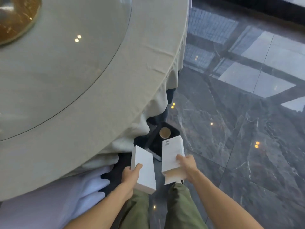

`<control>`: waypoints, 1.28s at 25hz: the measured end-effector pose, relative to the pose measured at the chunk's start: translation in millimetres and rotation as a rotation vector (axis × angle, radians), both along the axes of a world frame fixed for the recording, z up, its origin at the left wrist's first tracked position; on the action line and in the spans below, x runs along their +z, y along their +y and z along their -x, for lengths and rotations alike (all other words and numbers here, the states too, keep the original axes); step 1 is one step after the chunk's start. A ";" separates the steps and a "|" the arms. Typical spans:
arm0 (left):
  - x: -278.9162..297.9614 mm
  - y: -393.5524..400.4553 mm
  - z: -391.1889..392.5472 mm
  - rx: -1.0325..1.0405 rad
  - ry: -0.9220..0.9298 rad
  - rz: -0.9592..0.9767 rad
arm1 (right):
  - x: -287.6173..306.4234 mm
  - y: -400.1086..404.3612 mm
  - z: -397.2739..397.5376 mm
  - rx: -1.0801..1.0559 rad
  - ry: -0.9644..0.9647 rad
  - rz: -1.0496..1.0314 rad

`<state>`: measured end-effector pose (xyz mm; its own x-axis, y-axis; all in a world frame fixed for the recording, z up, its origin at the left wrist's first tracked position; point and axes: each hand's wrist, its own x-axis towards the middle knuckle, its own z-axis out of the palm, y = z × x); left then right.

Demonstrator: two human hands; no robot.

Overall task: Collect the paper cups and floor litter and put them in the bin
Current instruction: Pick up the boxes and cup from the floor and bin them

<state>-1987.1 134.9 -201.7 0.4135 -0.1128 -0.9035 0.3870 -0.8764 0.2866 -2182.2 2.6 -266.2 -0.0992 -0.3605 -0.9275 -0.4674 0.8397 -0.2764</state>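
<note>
My left hand (131, 175) grips a closed white box (145, 169) by its left edge, thumb on top. My right hand (187, 166) holds an open white box (171, 156) with small print near its far end and a brownish inside showing at the near end. Both boxes hover just in front of a black bin (171, 131) on the floor beside the table. Inside the bin lies a paper cup (165, 132), seen from above as a tan circle.
A round table (82, 104) with a pale green cloth and a glass turntable fills the left. A white chair cover (66, 200) sits at the lower left. Dark glossy marble floor (239, 146) spreads to the right. My green trousers show below.
</note>
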 end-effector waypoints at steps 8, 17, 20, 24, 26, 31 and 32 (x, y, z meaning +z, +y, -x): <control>-59.5 0.9 -42.1 -0.146 0.069 0.095 | -84.1 -13.2 -50.2 0.103 0.080 -0.049; -100.0 -19.6 -55.9 -0.016 0.177 0.129 | -109.8 7.7 -59.7 -0.032 0.151 -0.061; -100.9 -25.9 -50.0 0.072 0.240 0.132 | -85.8 20.4 -56.3 -0.107 -0.087 -0.130; -104.6 -33.2 -38.5 0.182 0.302 0.124 | -52.5 39.3 -52.9 -0.067 -0.618 -0.400; -113.0 -32.2 -33.8 0.168 0.327 0.098 | -51.0 43.7 -52.1 -0.163 -0.621 -0.374; -121.2 -28.3 -25.0 0.025 0.376 0.076 | -68.8 39.3 -56.3 -0.353 -0.183 -0.058; -123.5 -28.1 -25.4 0.009 0.372 0.079 | -76.8 35.9 -57.3 -0.373 -0.111 0.021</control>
<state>-1961.7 106.8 -325.2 0.0604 -0.1862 -0.9807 0.4847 -0.8534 0.1919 -2124.9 38.5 -343.0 -0.1265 -0.3377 -0.9327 -0.0974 0.9400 -0.3271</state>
